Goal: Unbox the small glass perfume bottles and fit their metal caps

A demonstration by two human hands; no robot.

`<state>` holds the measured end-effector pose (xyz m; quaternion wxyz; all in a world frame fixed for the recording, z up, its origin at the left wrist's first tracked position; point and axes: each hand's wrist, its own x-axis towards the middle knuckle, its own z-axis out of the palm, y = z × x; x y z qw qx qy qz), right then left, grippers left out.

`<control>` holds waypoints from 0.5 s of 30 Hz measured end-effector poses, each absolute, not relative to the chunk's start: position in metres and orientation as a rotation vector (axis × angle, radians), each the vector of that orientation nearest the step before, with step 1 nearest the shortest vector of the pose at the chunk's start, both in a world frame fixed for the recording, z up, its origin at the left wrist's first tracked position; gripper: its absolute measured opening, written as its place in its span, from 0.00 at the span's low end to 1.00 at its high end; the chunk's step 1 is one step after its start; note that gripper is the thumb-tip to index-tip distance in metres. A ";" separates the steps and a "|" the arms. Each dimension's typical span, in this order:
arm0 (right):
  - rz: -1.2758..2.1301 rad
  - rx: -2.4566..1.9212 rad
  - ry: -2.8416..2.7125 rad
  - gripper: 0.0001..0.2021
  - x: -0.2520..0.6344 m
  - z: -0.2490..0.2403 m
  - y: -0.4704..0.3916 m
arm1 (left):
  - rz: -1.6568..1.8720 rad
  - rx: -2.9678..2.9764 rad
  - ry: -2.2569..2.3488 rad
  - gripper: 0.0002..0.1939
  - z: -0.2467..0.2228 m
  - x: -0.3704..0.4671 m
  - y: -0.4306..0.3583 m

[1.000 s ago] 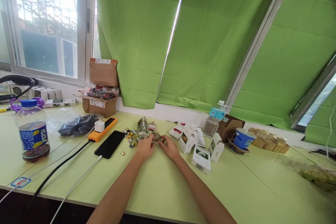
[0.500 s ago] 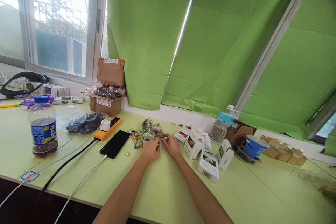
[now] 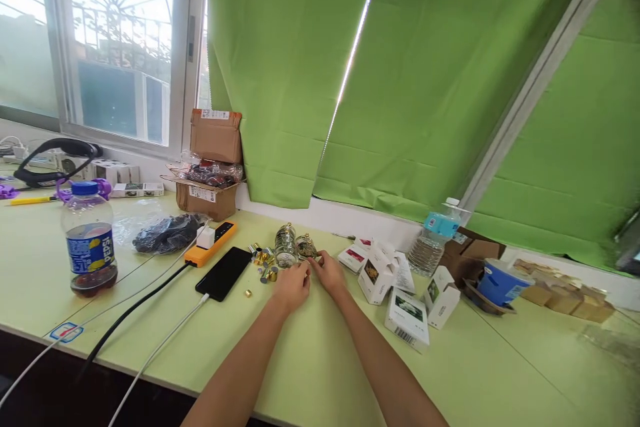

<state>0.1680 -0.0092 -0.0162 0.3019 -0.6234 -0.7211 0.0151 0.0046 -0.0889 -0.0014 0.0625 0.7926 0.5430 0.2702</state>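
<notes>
My left hand (image 3: 293,287) is closed, its fingertips pinched together at the middle of the table. My right hand (image 3: 330,273) meets it from the right, thumb and fingers also drawn in. What lies between the fingertips is too small and covered to make out. Just beyond them stands or lies a glass jar (image 3: 286,245) with gold trim; I cannot tell which. Beside the jar, close to my right fingertips, is a rounded ornate piece with gold trim (image 3: 305,247), like a lid. Several small gold and silver cylinders (image 3: 263,260) lie left of the jar, with one gold piece (image 3: 248,293) nearer.
A black phone (image 3: 223,273) on a white cable, an orange power strip (image 3: 210,243) and a Pepsi bottle (image 3: 90,247) occupy the left. Small white boxes (image 3: 407,317), a water bottle (image 3: 430,243) and a blue tub (image 3: 503,280) stand right. An open carton (image 3: 207,199) sits behind.
The whole view has shifted slightly, so things appear a little farther right. My fingertips have drawn back a little from the ornate piece, which now shows more clearly.
</notes>
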 end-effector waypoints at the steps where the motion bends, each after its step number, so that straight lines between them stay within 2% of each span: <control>1: 0.041 -1.653 -1.912 0.17 0.167 -0.016 -0.008 | 0.816 2.396 1.643 0.08 -0.001 0.005 -0.089; 15: 0.100 -1.698 -1.807 0.21 0.166 -0.022 0.001 | 0.849 2.339 1.716 0.09 0.003 0.006 -0.093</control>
